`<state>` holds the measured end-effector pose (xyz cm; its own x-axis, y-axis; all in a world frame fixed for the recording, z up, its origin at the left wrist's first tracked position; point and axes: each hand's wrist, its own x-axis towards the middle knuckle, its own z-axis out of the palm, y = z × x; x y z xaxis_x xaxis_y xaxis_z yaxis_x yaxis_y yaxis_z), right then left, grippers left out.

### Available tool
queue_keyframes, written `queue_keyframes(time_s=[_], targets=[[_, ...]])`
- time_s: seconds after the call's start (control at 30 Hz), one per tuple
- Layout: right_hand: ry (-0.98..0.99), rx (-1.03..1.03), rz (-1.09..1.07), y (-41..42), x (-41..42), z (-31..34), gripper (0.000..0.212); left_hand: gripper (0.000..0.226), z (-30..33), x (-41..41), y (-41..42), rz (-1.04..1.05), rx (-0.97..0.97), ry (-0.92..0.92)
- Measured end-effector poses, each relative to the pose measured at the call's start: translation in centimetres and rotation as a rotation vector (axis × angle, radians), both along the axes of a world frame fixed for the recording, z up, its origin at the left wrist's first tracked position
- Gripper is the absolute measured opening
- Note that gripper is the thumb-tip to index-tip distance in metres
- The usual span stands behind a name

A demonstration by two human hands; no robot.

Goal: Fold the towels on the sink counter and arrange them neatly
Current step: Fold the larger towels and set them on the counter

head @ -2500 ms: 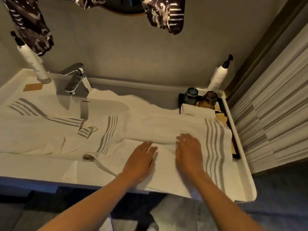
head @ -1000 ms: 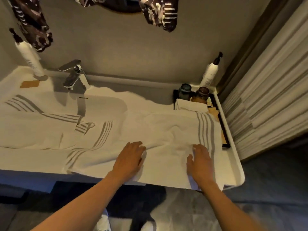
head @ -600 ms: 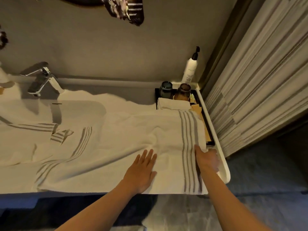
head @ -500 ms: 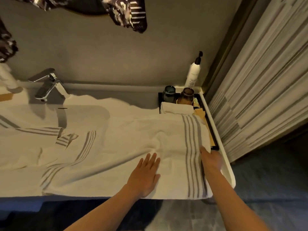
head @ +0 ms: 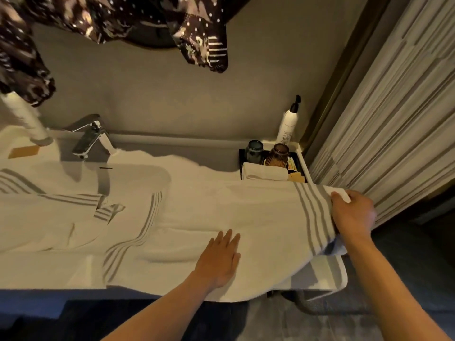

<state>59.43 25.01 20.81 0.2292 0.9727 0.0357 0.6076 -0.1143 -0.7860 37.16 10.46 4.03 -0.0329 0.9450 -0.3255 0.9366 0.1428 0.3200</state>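
A white towel with grey stripes [head: 246, 210] lies spread across the right half of the sink counter [head: 341, 279], its near edge hanging over the front. My right hand [head: 352, 212] grips its striped right end and holds it lifted off the counter. My left hand [head: 220, 257] presses flat on the towel's middle, fingers straight. A second striped white towel [head: 49, 217] lies crumpled over the left part of the counter and the basin.
A chrome faucet [head: 89, 137] stands at the back left. At the back right a black tray [head: 301, 166] holds two cups, a rolled white cloth [head: 264, 172] and packets, with a pump bottle [head: 286, 124] behind. A second bottle [head: 22, 119] stands far left. Curtain at right.
My right hand slid from the towel's middle to its striped right end, took hold and raised it off the counter. My left hand stays flat on the towel.
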Motion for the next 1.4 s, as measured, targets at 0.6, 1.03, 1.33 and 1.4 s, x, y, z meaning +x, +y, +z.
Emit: queue_keyframes(time_s=[0.6,1.03,1.33,1.4], targets=[[0.073,-0.618,1.095,-11.9,-37.3,-5.3,0.036,0.081,2.2,-21.0,-8.3,1.549,0.047,-1.814],[-0.581,-0.322,1.084,-13.1,-33.5,-15.0,0.048,0.055,-0.9,-26.9,-8.4,1.167,-0.152,-0.599],[-0.915,-0.275,1.027,-14.1,-36.8,-14.7,0.039,0.053,-1.0,-29.2,-12.4,0.670,-0.283,0.141],[-0.939,-0.326,1.090,-14.0,-37.2,-14.8,0.029,0.060,-0.9,-29.0,-12.6,0.601,-0.348,0.164]])
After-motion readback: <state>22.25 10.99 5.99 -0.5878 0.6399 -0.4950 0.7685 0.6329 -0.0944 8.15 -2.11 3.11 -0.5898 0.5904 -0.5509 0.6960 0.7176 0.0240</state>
